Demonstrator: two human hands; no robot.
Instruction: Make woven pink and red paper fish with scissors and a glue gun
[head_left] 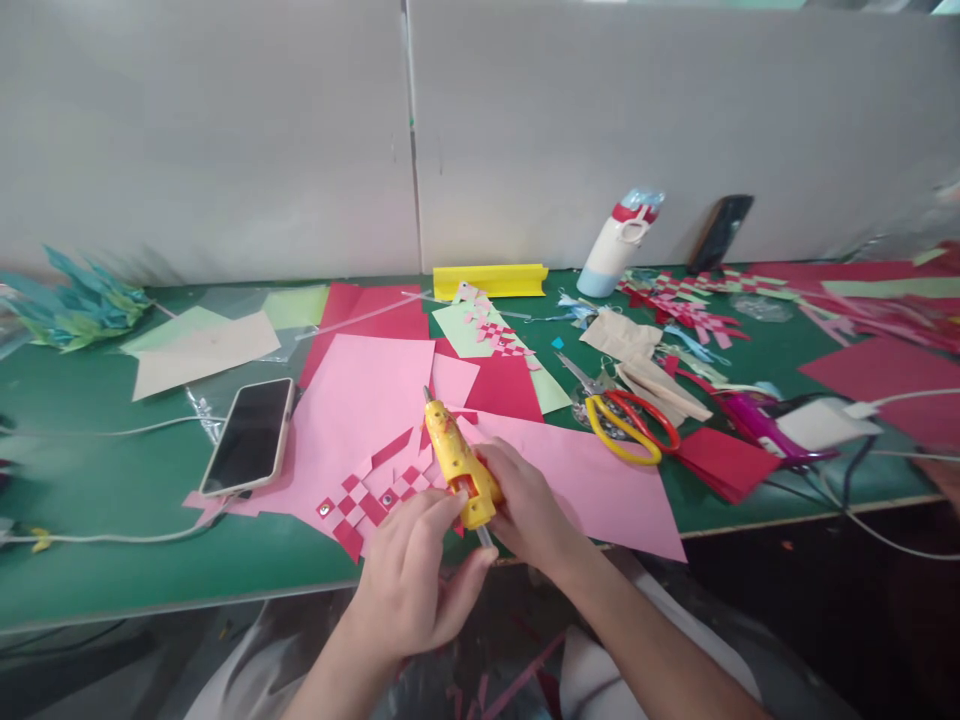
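A yellow hot glue gun (450, 445) is held over the pink paper near the table's front edge, its nozzle pointing away from me. My right hand (529, 505) is wrapped around its handle from the right. On the other side, my left hand (416, 575) has its fingertips against the back of the gun. Its thumb touches the end of a clear glue stick (486, 538) that sticks out of the rear. Beneath and left of the hands lie woven red-and-pink paper fish (352, 505) with googly eyes, partly hidden by my left hand.
A phone (251, 437) lies at the left with its cable. To the right are scissors (622, 425), a red paper piece (727, 463) and a purple device (757, 425) with cables. A white bottle (616, 245) and a dark phone (721, 232) stand by the wall.
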